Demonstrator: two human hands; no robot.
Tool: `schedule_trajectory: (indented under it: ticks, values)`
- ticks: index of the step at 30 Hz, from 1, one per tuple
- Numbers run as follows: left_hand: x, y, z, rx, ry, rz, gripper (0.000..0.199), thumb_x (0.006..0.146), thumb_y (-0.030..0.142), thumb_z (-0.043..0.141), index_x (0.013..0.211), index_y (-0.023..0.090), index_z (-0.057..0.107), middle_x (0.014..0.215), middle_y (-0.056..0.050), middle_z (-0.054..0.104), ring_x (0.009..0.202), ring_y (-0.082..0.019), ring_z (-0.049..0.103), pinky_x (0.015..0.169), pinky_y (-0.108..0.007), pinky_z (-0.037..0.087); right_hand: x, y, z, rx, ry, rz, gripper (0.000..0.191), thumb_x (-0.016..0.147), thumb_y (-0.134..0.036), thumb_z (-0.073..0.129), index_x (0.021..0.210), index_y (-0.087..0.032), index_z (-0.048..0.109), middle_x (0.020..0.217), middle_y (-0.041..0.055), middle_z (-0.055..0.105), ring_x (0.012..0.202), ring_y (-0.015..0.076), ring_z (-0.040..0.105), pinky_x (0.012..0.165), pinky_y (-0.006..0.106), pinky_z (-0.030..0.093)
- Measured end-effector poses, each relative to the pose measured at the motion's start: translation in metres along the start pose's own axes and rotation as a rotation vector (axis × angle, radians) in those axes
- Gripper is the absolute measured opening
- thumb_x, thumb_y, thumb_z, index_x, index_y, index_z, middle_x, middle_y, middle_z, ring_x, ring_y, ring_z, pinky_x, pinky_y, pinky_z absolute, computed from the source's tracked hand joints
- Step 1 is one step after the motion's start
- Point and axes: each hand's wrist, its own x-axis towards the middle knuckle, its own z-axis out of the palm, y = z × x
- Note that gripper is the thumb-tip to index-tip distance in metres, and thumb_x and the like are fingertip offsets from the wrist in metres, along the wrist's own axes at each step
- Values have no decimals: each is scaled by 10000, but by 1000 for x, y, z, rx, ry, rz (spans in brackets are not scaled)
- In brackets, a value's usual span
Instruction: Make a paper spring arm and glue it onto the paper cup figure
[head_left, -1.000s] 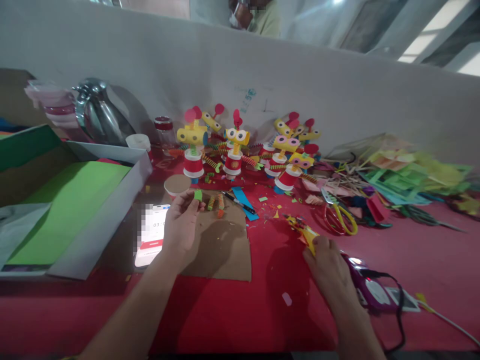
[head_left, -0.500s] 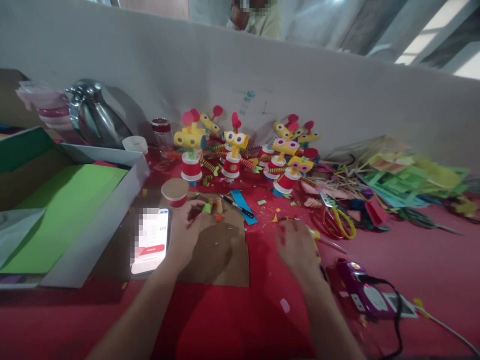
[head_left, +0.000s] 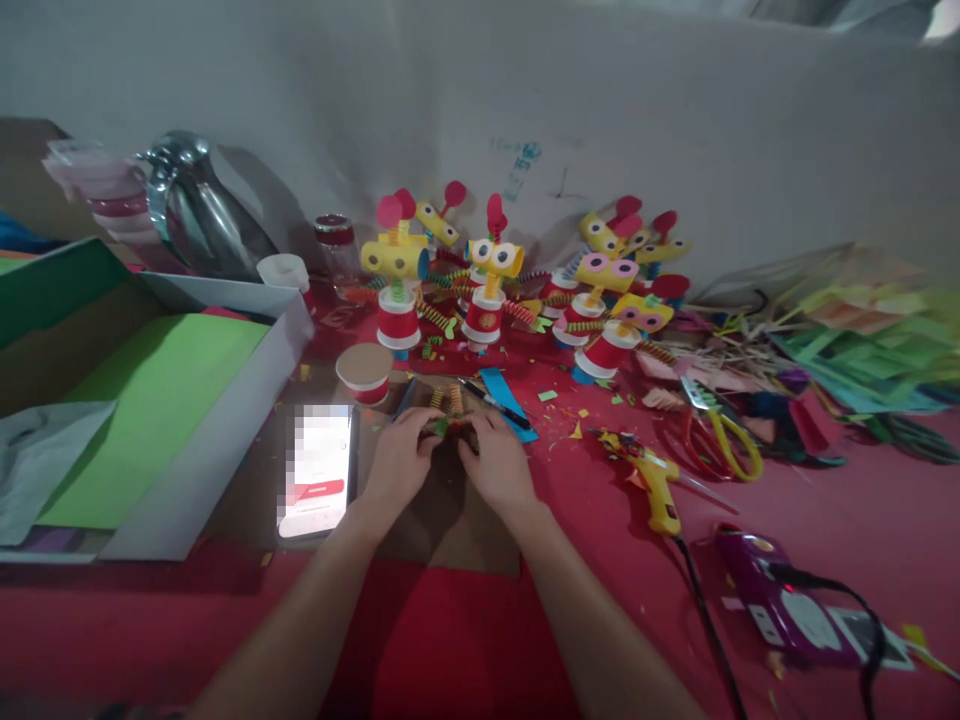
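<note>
My left hand (head_left: 401, 452) is closed in a pinch over the brown cardboard (head_left: 480, 545), with a small green paper piece (head_left: 439, 427) at its fingertips. Facing it, my right hand (head_left: 495, 460) has its fingertips closed on the near end of the folded paper springs (head_left: 456, 402), partly covered by the fingers. The springs, yellow and orange, extend away from me between both hands. Just beyond lie a black pen (head_left: 495, 402) and a blue paper strip (head_left: 504, 392). An upside-down paper cup (head_left: 365, 374) stands beyond my left hand.
A yellow hot glue gun (head_left: 660, 492) lies right of my hands, its cord running forward. Scissors (head_left: 731, 435) and a purple device (head_left: 787, 600) are farther right. Several paper-cup figures (head_left: 491, 290) stand behind. A lit phone (head_left: 319, 470) and paper-filled box (head_left: 217, 420) are left.
My right hand has moved left from beside the glue gun to meet my left hand at the paper pieces. The glue gun now lies uncovered. The camera view has tilted down.
</note>
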Motion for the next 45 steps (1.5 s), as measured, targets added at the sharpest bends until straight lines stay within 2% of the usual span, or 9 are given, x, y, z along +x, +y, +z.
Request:
schedule_trajectory:
  ticks: [7, 14, 19, 24, 30, 33, 37, 41, 45]
  values:
    - [-1, -2, 6, 146, -49, 24, 418, 704, 23, 572, 1050, 235, 673, 1006, -62, 681, 776, -191, 611, 781, -343, 483, -2, 17, 0, 136, -3, -36, 261, 834, -151, 567, 1089, -185, 616, 1109, 108, 617, 1074, 249, 572, 953, 413, 463]
    - [-2, 0, 5, 39, -36, -64, 533, 634, 38, 669, 1121, 254, 654, 982, -48, 694, 756, -192, 609, 731, -336, 472, -3, 20, -5, 224, 0, 6, 414, 751, -129, 668, 1156, -195, 613, 1189, 119, 598, 1059, 255, 595, 912, 427, 498]
    - [-5, 3, 0, 114, 54, -87, 274, 611, 108, 751, 848, 221, 673, 836, -30, 647, 731, -190, 570, 698, -321, 419, -5, 16, -11, 197, -3, 34, 233, 757, -124, 663, 984, -173, 644, 1029, 93, 610, 901, 220, 607, 822, 378, 516]
    - [-8, 10, -3, 342, 8, -105, 143, 691, 134, 719, 641, 202, 604, 736, -24, 576, 687, -191, 530, 680, -330, 385, -7, 13, -15, 116, -26, 16, 68, 788, -130, 625, 835, -175, 643, 924, 71, 590, 849, 204, 591, 791, 341, 494]
    - [-10, 14, 1, 286, 38, -32, 208, 700, 94, 707, 872, 207, 678, 901, -53, 617, 743, -199, 582, 729, -341, 441, -7, 19, -18, 108, -4, 44, 148, 811, -87, 533, 823, -174, 652, 914, 75, 614, 804, 191, 601, 752, 322, 492]
    - [-8, 10, 3, 352, -53, 30, 364, 792, 110, 613, 1143, 206, 631, 1072, -86, 604, 864, -218, 608, 798, -357, 471, -6, 19, -16, 139, 5, 45, 159, 807, -129, 572, 927, -181, 662, 981, 84, 644, 868, 205, 619, 797, 341, 504]
    - [-6, 5, 4, 506, -176, 70, 460, 864, 128, 498, 1321, 173, 512, 1161, -113, 549, 1006, -238, 596, 876, -375, 480, -4, 15, -10, 142, -4, -13, 334, 792, -197, 638, 1126, -196, 628, 1137, 99, 644, 1084, 246, 590, 950, 387, 473]
    - [-5, 2, 5, 585, -223, 65, 458, 874, 127, 449, 1329, 166, 483, 1187, -121, 523, 1021, -243, 599, 873, -384, 490, -2, 12, -4, 91, -11, -24, 332, 808, -182, 614, 1138, -216, 630, 1122, 94, 638, 1091, 247, 585, 974, 395, 461]
    - [-5, 0, 7, 543, -193, 87, 333, 854, 94, 443, 1155, 181, 557, 1203, -116, 534, 1033, -247, 602, 861, -379, 485, -2, 12, -3, 93, -6, -35, 268, 822, -146, 581, 1071, -215, 653, 1081, 87, 626, 1046, 240, 590, 952, 398, 468]
